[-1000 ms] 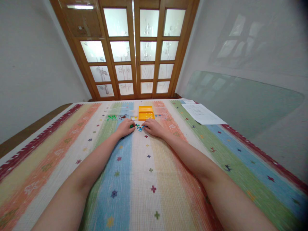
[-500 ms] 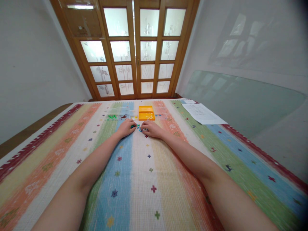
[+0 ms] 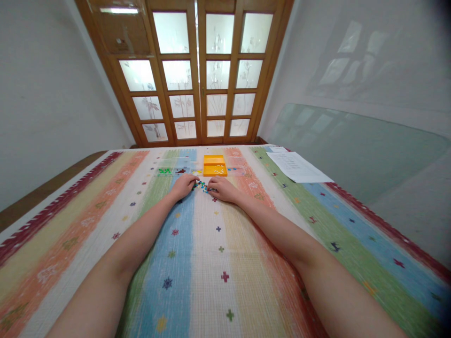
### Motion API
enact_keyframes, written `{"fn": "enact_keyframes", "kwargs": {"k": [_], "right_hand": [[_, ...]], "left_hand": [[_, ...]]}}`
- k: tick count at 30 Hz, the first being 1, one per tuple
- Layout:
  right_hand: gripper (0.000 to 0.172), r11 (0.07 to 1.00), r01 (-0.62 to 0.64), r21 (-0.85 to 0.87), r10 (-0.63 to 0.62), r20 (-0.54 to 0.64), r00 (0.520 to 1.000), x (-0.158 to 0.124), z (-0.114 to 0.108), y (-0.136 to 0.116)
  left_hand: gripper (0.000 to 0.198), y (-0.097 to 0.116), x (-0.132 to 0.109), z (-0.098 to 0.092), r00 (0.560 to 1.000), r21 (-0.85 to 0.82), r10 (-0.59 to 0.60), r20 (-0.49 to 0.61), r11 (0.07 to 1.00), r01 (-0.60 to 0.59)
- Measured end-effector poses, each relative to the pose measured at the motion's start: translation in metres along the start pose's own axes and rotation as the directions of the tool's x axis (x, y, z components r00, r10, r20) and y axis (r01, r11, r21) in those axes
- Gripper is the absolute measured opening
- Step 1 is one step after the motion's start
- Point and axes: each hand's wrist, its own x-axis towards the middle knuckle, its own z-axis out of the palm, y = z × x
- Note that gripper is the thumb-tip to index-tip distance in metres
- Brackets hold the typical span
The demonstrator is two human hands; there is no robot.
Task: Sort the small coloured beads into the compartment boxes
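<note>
A small loose pile of tiny coloured pieces [image 3: 201,186], mostly blue, green and dark, lies on the tablecloth between my two hands. At the pile's left edge is my left hand [image 3: 184,186], palm down, its fingers reaching over the pieces and apart. My right hand [image 3: 222,188] rests at the right edge with fingers curled down among the pieces; whatever is at its fingertips is too small to make out. Just beyond the hands stands an open orange-yellow box [image 3: 214,159], with some small pale pieces in its near half.
Left of the box, clear compartments hold green pieces [image 3: 165,171], dark red pieces [image 3: 181,171] and yellow pieces [image 3: 197,172]. Blue pieces [image 3: 231,169] lie in a clear tray to its right. Printed paper [image 3: 299,166] lies at the far right of the striped tablecloth [image 3: 207,263].
My left fingers have drawn back and lifted slightly, so more of the pile shows between the hands. My right hand has barely moved.
</note>
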Motion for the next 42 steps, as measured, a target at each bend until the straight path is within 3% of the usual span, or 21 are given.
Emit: {"fn": "enact_keyframes", "kwargs": {"k": [4,13,19,27,29,33,42], "right_hand": [[0.013,1.0,0.011,0.013,-0.011,0.02,1.0,0.002,-0.002,-0.007],[0.014,0.997,0.005,-0.071,-0.003,0.033,0.999,0.005,-0.001,-0.01],[0.013,0.999,-0.04,-0.007,0.04,0.013,0.999,0.002,0.001,-0.004],[0.01,0.991,-0.131,0.035,0.133,-0.063,0.989,0.001,0.002,0.0],[0.009,0.972,-0.21,0.105,0.222,-0.119,0.968,-0.001,0.0,0.005],[0.01,0.897,-0.38,0.224,0.427,-0.225,0.876,-0.004,-0.005,0.02],[0.017,0.833,-0.477,0.28,0.553,-0.418,0.721,-0.017,-0.014,0.064]], "left_hand": [[0.034,-0.013,0.001,-0.003,0.997,0.022,-0.073,-0.016,0.997,0.073],[0.033,-0.019,-0.003,-0.019,0.99,0.007,-0.021,0.138,1.0,0.02],[0.032,-0.025,-0.002,-0.016,0.994,0.006,0.002,0.112,1.0,-0.003],[0.027,-0.025,-0.003,-0.015,0.994,0.056,-0.081,0.069,0.995,0.078],[0.025,-0.025,-0.003,-0.015,0.994,0.053,-0.08,0.071,0.996,0.076],[0.021,-0.024,-0.004,-0.016,0.994,0.06,-0.077,0.075,0.996,0.073],[0.012,-0.018,-0.005,-0.017,0.996,0.075,-0.067,0.05,0.995,0.063]]}}
